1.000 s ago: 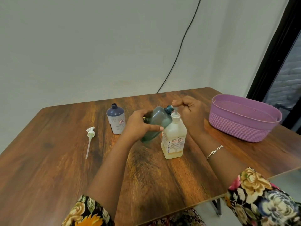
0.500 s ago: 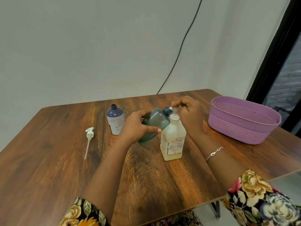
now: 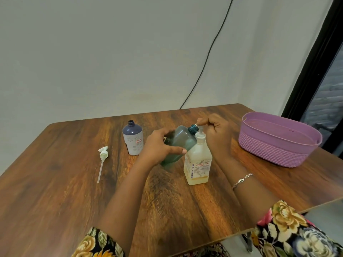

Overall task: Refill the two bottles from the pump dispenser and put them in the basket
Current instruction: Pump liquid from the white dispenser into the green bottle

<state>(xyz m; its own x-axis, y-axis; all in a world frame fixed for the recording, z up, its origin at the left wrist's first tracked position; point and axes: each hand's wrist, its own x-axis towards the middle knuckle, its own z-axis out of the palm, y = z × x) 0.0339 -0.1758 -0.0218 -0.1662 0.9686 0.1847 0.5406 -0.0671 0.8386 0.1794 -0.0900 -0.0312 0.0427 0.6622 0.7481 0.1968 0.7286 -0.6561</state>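
— What's the left hand [image 3: 159, 146] got?
— Its fingers are wrapped round the green bottle [image 3: 181, 140], which is tilted with its open neck right at the spout.
— And the right hand [image 3: 218, 135]?
— Curled down over the pump top of the dispenser [image 3: 198, 164], just beside that neck.
— The other one?
— The blue bottle [image 3: 132, 139] stands uncapped left of the left hand. The basket [image 3: 274, 145] is well right of the right.
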